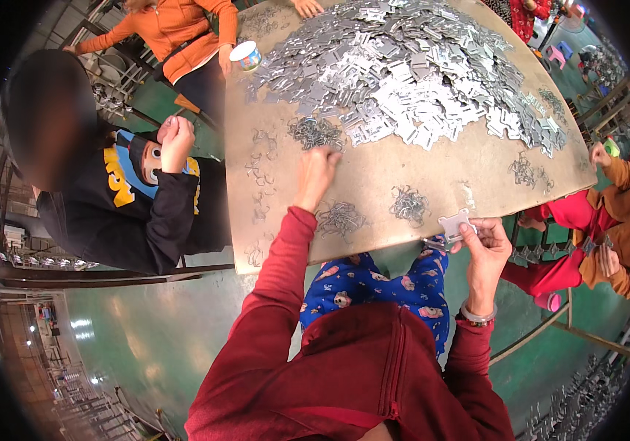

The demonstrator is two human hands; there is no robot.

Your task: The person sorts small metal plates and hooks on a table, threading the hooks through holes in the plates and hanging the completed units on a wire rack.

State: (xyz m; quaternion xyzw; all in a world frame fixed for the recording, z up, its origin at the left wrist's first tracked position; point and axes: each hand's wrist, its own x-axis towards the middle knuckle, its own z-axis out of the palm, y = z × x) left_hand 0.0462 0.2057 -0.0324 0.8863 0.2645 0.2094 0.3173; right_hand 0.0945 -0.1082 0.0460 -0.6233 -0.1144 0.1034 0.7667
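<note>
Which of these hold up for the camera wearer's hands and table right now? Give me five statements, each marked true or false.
1. The right hand grips a flat metal plate. True.
2. The left hand is down below the table. False: it is over the tabletop, by a dark wire cluster.
3. The large heap of flat metal pieces lies farther from the wearer than the plate in hand. True.
4. The white-topped cup stands at the table's right edge. False: the cup is near the left edge.
5. A person in a black top is left of the table. True.
</note>
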